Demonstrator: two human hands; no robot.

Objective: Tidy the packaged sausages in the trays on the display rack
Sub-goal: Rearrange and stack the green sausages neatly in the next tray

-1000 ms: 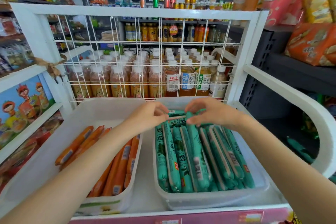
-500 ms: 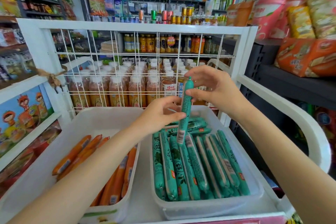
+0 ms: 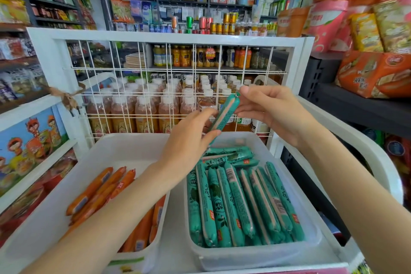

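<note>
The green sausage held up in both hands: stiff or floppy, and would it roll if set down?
The green sausage stays straight between the left hand and right hand, so probably fairly stiff. Its round, glossy wrapper suggests it could roll or slip on a bare surface, less so among those packed in the right tray.

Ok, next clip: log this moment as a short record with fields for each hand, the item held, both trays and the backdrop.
left hand: left hand pinches the lower part of the held sausage
right hand: right hand pinches its upper end
held item: green packaged sausage, tilted, raised above the right tray
right tray: clear plastic tray, green sausages in a row, a few lying crosswise at the back
left tray: white plastic tray with orange packaged sausages
backdrop: white wire grid panel, bottled drinks behind
</note>
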